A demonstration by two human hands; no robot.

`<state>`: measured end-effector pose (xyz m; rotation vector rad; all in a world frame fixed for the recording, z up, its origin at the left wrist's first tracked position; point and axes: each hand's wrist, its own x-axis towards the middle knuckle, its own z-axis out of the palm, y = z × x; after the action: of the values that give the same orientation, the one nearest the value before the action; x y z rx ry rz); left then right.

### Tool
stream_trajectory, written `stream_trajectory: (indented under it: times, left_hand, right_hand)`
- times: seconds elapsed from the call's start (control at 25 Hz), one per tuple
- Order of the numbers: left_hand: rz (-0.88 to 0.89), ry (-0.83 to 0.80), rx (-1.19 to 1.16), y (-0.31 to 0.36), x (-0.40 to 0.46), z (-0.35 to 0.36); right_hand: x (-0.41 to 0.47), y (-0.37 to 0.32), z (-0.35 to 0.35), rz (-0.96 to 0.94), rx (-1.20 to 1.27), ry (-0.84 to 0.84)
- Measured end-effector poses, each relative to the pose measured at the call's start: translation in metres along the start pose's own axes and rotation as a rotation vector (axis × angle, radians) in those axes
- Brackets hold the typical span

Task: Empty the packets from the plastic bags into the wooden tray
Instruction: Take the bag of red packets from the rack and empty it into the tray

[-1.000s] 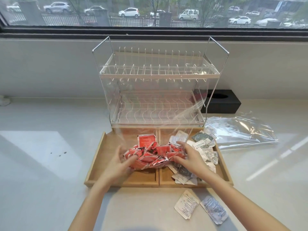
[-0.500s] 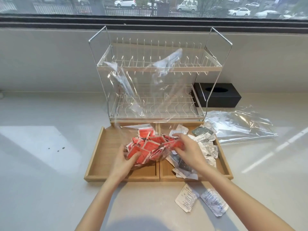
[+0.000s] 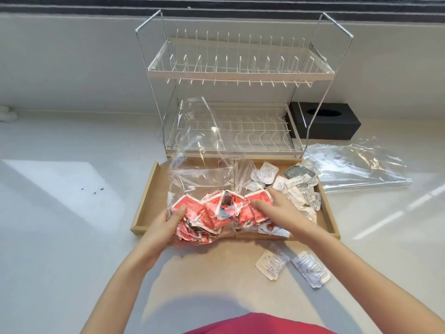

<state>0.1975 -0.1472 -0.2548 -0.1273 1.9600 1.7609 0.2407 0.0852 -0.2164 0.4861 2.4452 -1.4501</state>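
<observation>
- Two-compartment wooden tray [image 3: 144,201] on a pale counter [image 3: 60,237], directly in front of a two-tier wire dish rack [image 3: 238,73].
- Clear plastic bag [image 3: 199,165] bunched over the tray's left compartment and near edge, open end standing up in front of the rack's lower tier.
- Heap of red packets [image 3: 216,213] inside that bag, at its lower end.
- Left hand [image 3: 166,225] curled around the bag's lower left corner, thumb pressed on a red packet through the plastic.
- Right hand [image 3: 279,210] gripping the bag's right side, fingers bent over the red heap.
- Right compartment filled with loose white and grey packets [image 3: 298,189], one dark green among them.
- Two white packets [image 3: 291,266] flat on the counter outside the tray, just beside its near right corner.
- Second clear plastic bag [image 3: 356,167] lying flat to the right of the tray; contents cannot be told.
- Black tissue box [image 3: 325,120] behind the rack's right side.
</observation>
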Motion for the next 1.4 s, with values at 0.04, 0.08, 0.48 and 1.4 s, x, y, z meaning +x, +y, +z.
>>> stream_trajectory:
  times: [0.04,0.08,0.48,1.4]
  left_hand:
    - [0.002,-0.013,0.011,-0.002,-0.003,-0.001]
    - [0.001,-0.014,0.017,-0.003,-0.006,-0.002]
    - [0.065,-0.028,-0.098,0.038,-0.021,-0.032]
    - [0.341,-0.052,-0.248,0.101,-0.036,-0.039]
  right_hand:
    - [0.0,0.0,0.003,0.024,0.019,-0.035]
    - [0.0,0.001,0.005,0.044,0.055,-0.059]
    - [0.001,-0.044,-0.019,-0.023,0.352,-0.195]
    - [-0.001,-0.085,-0.059,-0.098,0.673,-0.226]
